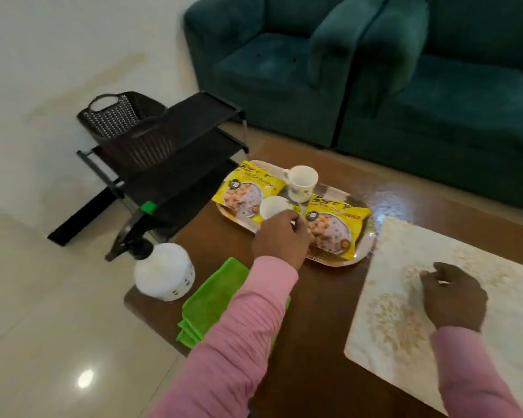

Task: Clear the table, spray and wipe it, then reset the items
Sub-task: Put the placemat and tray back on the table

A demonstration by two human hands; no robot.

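Cups (pixel 302 183) on the tray (pixel 363 248) look light but breakable; my left grip (pixel 280 241) clamps the near cup (pixel 273 207), right grip (pixel 452 298) loosely curled, empty.

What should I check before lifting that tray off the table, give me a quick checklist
1. Left hand on the near cup: ok, fingers at its rim, though whether they grip it cannot be told.
2. Right hand free: ok, it holds nothing, over the placemat.
3. Far cup upright on the tray: ok.
4. Two yellow snack packets lying flat on the tray: ok.
5. Spray bottle and green cloth clear of the tray: ok.
6. Cups empty: cannot tell.
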